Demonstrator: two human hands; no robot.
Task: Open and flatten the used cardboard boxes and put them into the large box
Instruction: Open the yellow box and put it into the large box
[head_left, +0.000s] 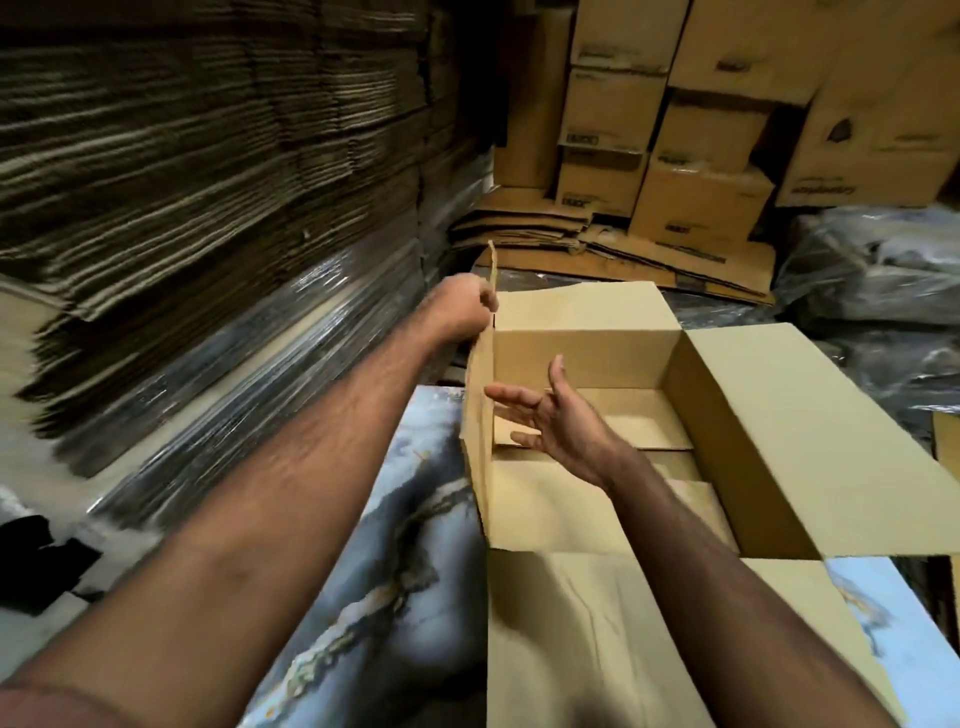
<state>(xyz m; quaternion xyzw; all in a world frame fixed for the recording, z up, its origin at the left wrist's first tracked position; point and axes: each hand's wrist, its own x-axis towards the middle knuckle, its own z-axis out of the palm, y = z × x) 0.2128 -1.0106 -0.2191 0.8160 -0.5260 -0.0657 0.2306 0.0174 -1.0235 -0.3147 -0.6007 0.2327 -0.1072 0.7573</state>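
While my left hand grips the open cardboard box's upright left flap at its far corner, my right hand hovers over the inside, fingers spread.

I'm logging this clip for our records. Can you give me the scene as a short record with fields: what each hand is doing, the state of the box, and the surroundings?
left hand: grips the upright left flap of the open box
right hand: open, fingers spread, over the inside of the box, holding nothing
open box: top flaps spread out, pieces of cardboard lying flat at the bottom
surface: marbled tabletop under the box
left side: tall stack of flat cardboard
background: stacked closed boxes, plastic bags at right
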